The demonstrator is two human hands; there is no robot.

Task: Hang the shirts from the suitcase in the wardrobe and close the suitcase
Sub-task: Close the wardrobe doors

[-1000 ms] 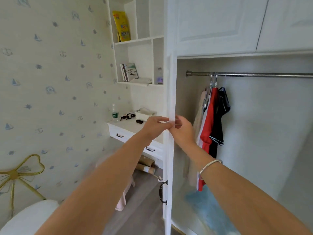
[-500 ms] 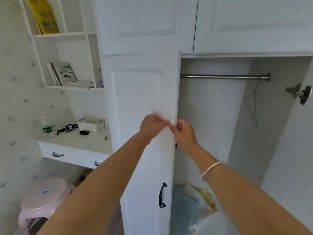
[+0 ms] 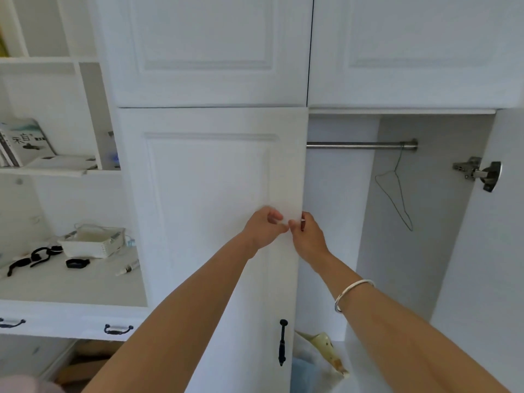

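left hand [image 3: 265, 226] and right hand [image 3: 307, 236] pinching the white panelled wardrobe door [image 3: 212, 194] by its edge, thin wire hanger [image 3: 401, 191] up right

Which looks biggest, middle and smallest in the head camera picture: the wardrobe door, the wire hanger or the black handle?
Largest: wardrobe door.
Then: wire hanger.
Smallest: black handle, though nearer.

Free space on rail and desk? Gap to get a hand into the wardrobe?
Rail bare from the left door edge to the wire hanger at the right end. Hand passage: the opening between left door and right door, though left hand and right hand grip the door edge. Desk: front strip free; basket and black straps crowd the back.
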